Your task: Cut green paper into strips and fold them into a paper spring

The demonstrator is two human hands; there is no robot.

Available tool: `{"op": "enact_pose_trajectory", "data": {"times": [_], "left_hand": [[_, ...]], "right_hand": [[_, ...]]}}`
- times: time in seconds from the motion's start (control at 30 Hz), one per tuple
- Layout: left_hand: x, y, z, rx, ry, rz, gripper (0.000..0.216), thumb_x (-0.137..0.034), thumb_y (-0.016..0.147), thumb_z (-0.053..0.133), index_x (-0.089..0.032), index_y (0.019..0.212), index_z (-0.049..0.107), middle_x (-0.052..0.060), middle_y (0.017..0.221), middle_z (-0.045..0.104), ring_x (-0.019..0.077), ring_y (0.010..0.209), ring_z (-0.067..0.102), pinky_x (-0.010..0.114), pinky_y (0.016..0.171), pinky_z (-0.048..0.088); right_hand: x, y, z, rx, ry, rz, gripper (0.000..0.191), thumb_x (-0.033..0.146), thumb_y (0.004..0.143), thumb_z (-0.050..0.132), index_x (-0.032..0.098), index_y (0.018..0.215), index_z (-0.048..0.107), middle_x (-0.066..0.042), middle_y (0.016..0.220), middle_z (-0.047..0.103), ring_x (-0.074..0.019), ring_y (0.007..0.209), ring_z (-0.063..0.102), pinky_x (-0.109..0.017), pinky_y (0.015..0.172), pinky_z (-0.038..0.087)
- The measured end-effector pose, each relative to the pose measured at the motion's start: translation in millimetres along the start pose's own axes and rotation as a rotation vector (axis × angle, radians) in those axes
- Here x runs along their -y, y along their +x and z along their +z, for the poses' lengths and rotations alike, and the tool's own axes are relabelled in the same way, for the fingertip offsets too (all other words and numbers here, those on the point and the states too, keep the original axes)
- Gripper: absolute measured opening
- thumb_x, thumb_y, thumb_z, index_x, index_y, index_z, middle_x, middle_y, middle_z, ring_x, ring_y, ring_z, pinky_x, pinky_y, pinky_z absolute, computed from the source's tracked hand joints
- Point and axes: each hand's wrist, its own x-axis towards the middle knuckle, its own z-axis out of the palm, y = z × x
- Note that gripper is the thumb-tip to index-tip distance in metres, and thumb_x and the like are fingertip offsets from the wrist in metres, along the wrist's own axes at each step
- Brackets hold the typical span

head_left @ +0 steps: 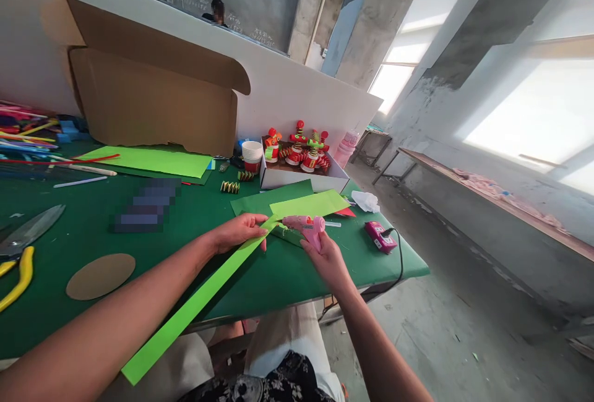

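Near the front of the green table, my left hand (241,230) pinches the far end of a long light-green paper strip (199,303). The strip slants down toward me and its near end hangs past the table edge. My right hand (327,258) is wrapped round the grip of a pink glue gun (306,225), with a clear glue stick showing at its back. The gun's nozzle points left and meets, or nearly meets, the strip's far end by my left fingers. Behind them lie a light-green paper sheet (310,204) and a dark green sheet (250,201).
A white box (304,179) holds several red-and-green paper figures; stacked paper cups (252,153) stand beside it. Yellow-handled scissors (23,272) and a cardboard oval (101,276) lie at left. A corded pink device (380,237) sits near the right edge. A cardboard box (158,93) stands behind.
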Motion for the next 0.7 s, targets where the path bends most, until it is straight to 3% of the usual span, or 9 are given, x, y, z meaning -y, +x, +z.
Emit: {"op": "enact_pose_trajectory", "data": {"times": [0.4, 0.7], "left_hand": [[0.3, 0.6, -0.4, 0.011, -0.014, -0.024, 0.059, -0.048, 0.075, 0.069, -0.013, 0.123, 0.059, 0.004, 0.071, 0.074, 0.0170, 0.065, 0.062, 0.025, 0.059, 0.040], [-6.0, -2.7, 1.4, 0.033, -0.032, -0.048, 0.058, -0.047, 0.076, 0.070, -0.013, 0.121, 0.059, 0.003, 0.069, 0.074, 0.0126, 0.054, 0.053, 0.023, 0.050, 0.030]], "right_hand": [[2.6, 0.0, 1.2, 0.017, -0.002, -0.028, 0.027, 0.048, 0.078, 0.055, 0.021, 0.078, 0.052, 0.001, 0.066, 0.055, -0.0149, 0.059, 0.046, -0.027, 0.055, 0.040], [3.1, 0.6, 3.1, 0.020, 0.003, -0.036, 0.024, 0.045, 0.079, 0.057, 0.021, 0.081, 0.055, 0.002, 0.066, 0.056, -0.0146, 0.059, 0.046, -0.026, 0.055, 0.040]]}}
